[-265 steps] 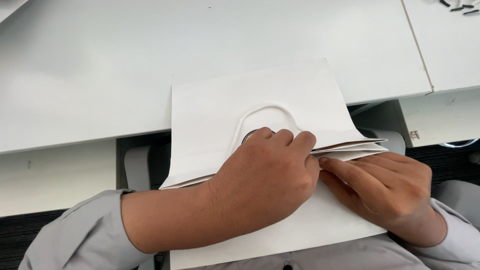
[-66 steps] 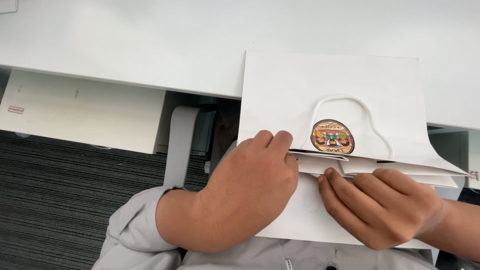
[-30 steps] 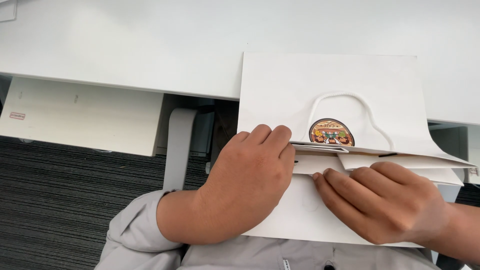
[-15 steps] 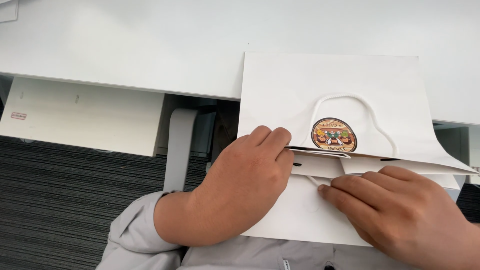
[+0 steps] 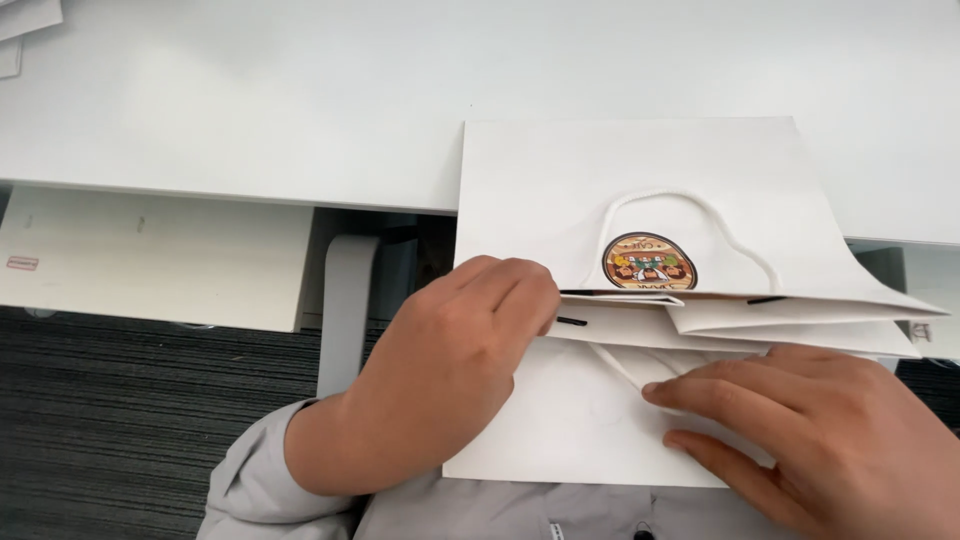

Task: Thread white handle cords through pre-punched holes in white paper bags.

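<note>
A white paper bag [image 5: 640, 180] lies flat, half on the white table and half over my lap, with its opening toward me. A white cord handle [image 5: 690, 205] loops across it above a round brown sticker [image 5: 649, 262]. My left hand [image 5: 450, 365] pinches the left end of the bag's folded upper edge. My right hand [image 5: 820, 430] presses flat, fingers together, on the lower white panel [image 5: 570, 420], its fingertips by a second cord.
The white table [image 5: 300, 100] spans the far side, with paper corners [image 5: 25, 25] at its top left. A pale drawer unit [image 5: 150, 255] hangs under it on the left, above dark carpet [image 5: 120, 430]. A grey chair part [image 5: 345, 300] stands in the gap.
My right hand has slid down and to the right, off the bag's folded edge onto the lower panel. My left hand stays at the edge. The sticker is fully uncovered.
</note>
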